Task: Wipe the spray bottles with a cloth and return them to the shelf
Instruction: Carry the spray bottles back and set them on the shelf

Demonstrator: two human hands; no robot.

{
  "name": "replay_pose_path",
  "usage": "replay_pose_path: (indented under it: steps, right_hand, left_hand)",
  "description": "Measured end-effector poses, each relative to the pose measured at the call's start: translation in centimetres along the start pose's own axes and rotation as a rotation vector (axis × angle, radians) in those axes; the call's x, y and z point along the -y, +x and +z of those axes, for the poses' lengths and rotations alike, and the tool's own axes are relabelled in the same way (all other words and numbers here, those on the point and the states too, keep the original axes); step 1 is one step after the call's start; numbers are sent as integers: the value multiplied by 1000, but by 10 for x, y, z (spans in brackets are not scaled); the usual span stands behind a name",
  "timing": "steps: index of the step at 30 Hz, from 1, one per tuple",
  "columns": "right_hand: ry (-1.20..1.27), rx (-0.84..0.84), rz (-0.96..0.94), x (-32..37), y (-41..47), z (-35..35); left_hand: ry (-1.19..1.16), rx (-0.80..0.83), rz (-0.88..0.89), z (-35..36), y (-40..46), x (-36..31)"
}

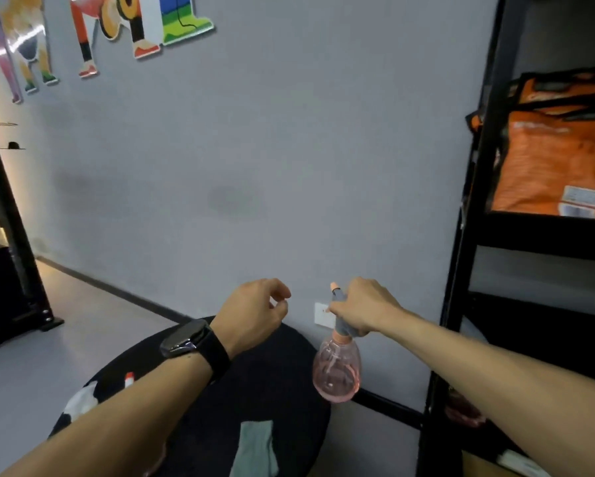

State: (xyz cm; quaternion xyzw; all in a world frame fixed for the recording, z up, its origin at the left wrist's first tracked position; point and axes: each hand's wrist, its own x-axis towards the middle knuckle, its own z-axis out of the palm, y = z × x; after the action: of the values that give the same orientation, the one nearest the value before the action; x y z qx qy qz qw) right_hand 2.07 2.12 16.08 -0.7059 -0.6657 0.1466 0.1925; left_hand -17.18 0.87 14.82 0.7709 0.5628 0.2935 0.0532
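Right hand (361, 306) grips one pink spray bottle (337, 371) by its head; left hand (254, 313) loosely curled, empty, above one cloth (256, 449)

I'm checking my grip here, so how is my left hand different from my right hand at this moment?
The right hand grips the grey sprayer head of the pink spray bottle, which hangs below it; the left hand holds nothing, fingers loosely curled. The left wrist wears a black watch; the right wrist is bare. The right hand is nearer the black shelf; the left hand is over the round black table. Both are raised at about the same height.
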Motion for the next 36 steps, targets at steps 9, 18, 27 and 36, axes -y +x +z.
replay_pose_path:
  steps: [9, 18, 27, 36]
  right_hand:
    - [6, -48, 109, -64, -54, -42]
    - [-12, -120, 225, -125, -85, -85]
    - [17, -135, 380, -176, -98, -114]
    - [26, -164, 476, -222, -88, -118]
  left_hand:
    - [-53, 85, 165, 39, 0, -83]
    - [-96, 134, 297, 76, -2, -148]
    - [-246, 200, 380, 114, 0, -191]
    - [-313, 257, 446, 147, 11, -223]
